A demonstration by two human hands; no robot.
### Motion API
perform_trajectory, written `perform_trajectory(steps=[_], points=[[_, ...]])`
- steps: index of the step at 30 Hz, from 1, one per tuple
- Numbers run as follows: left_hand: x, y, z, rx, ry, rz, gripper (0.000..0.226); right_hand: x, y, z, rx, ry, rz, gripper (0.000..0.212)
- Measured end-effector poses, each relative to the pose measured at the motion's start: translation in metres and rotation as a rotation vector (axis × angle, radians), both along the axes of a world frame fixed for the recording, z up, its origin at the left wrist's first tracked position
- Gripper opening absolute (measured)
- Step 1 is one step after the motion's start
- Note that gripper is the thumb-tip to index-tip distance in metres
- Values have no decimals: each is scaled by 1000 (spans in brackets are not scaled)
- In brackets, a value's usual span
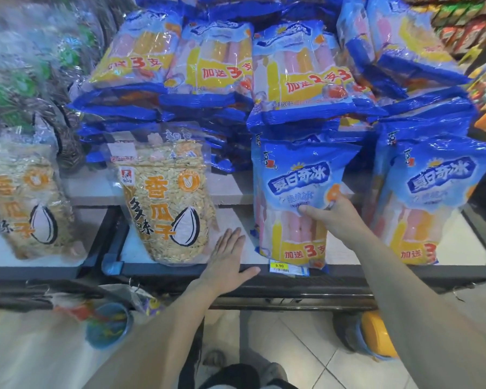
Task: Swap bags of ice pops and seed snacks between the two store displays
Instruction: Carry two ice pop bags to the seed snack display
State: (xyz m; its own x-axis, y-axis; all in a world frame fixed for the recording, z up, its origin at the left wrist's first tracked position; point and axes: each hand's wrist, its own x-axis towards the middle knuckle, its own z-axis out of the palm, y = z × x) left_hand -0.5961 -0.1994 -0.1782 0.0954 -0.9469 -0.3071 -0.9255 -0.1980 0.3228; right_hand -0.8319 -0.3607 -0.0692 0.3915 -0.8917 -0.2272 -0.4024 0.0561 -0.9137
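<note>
A blue ice pop bag [292, 192] stands upright at the front of the right display shelf [247, 248]. My right hand [334, 214] grips its right side at mid height. A clear seed snack bag [166, 203] with orange print leans upright on the same shelf, to the left of the ice pop bag. My left hand [227, 256] lies flat and open on the shelf between the two bags, holding nothing. Another seed snack bag [26, 200] stands on the left display. A second upright ice pop bag [432, 200] stands at the right.
Stacks of ice pop bags [222, 68] fill the back of the right display. Blurred snack bags [26, 80] hang at the far left. A price tag [288, 267] sits on the shelf edge. Colourful snack packs [474, 29] line the far right. Tiled floor and buckets lie below.
</note>
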Motion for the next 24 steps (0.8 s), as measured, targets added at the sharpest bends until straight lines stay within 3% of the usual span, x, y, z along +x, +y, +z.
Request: perform_trajectory(steps=[7, 11, 16, 21, 24], points=[[-1, 1, 6, -1, 42, 17, 96, 21, 16, -4, -219, 297, -149, 68], [-2, 0, 11, 27, 50, 21, 97, 19, 22, 5, -284, 318, -246, 84], [4, 5, 27, 104, 110, 13, 92, 14, 35, 22, -180, 226, -337, 82], [28, 33, 63, 56, 324, 107, 49, 25, 61, 46, -305, 199, -430, 49], [54, 53, 83, -153, 443, 303, 16, 50, 76, 59, -318, 151, -329, 36]])
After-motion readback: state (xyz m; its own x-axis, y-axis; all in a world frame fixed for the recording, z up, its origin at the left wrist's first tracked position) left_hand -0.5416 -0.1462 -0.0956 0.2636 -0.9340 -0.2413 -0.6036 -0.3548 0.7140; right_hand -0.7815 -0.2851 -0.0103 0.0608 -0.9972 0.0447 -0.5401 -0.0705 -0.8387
